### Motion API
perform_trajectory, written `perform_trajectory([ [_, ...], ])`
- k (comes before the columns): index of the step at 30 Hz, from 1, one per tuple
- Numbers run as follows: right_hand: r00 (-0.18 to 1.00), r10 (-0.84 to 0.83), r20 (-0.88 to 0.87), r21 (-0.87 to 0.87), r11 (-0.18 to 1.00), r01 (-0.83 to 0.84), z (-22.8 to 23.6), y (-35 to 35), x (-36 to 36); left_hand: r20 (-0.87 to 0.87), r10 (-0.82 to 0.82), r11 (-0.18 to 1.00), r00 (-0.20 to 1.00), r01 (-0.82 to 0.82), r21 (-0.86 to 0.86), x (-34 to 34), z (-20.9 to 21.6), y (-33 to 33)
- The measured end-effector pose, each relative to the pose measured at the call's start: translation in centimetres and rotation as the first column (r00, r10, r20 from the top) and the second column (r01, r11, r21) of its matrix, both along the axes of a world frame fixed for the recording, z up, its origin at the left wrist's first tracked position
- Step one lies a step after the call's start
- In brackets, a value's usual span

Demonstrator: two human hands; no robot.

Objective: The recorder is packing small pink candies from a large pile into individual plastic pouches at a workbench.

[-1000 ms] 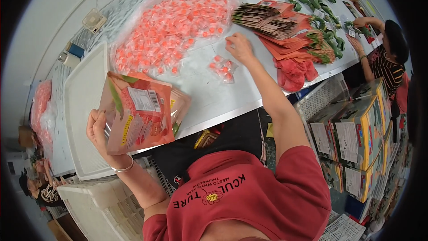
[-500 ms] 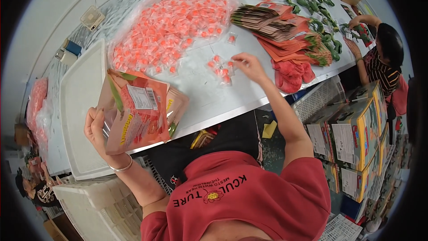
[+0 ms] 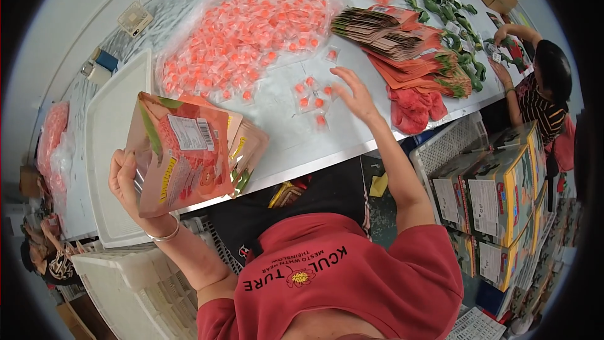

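Observation:
My left hand (image 3: 124,176) grips the left edge of a printed reddish-orange pouch (image 3: 185,167), tilted over the table's front edge. Behind it, more pouches (image 3: 253,145) show, partly covered. Fingers apart and holding nothing, my right hand (image 3: 356,96) hovers beside a small cluster of clear packets (image 3: 308,97) with orange-pink pieces inside. One single packet (image 3: 332,55) lies just beyond it. At the back spreads a large heap of the same packets (image 3: 226,44) on a clear plastic sheet. To the right lie fanned stacks of flat pouches (image 3: 393,41).
A red cloth (image 3: 415,108) lies by the front edge. Green strips (image 3: 440,9) cover the far right, where a co-worker (image 3: 547,82) handles pieces. A white tray (image 3: 107,170) sits at left. Printed cartons (image 3: 497,195) stand at right, stacked crates (image 3: 135,283) at lower left.
My left hand has shifted left with the pouch. My right hand has moved slightly away from the packet cluster, and its fingers have opened out.

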State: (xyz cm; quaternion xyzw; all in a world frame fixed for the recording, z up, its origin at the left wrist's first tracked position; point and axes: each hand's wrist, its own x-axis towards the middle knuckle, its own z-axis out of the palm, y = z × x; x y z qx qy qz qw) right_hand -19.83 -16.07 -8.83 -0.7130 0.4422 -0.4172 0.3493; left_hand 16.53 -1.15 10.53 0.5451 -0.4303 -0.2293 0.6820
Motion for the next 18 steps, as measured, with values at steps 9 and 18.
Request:
perform_trajectory([
  [9,0.738,-0.278,-0.615,-0.477,0.876,-0.068,-2.2,0.3,7.7,-0.011,-0.130,0.991,0.991,0.129,-0.027,-1.2,0.2,-2.5],
  [18,0.933,-0.349,0.088,0.007,0.937,0.350,-3.9,-7.0,3.4,-0.054,-0.451,0.892,0.891,0.449,-0.050,-7.8,-0.3,-9.1],
])
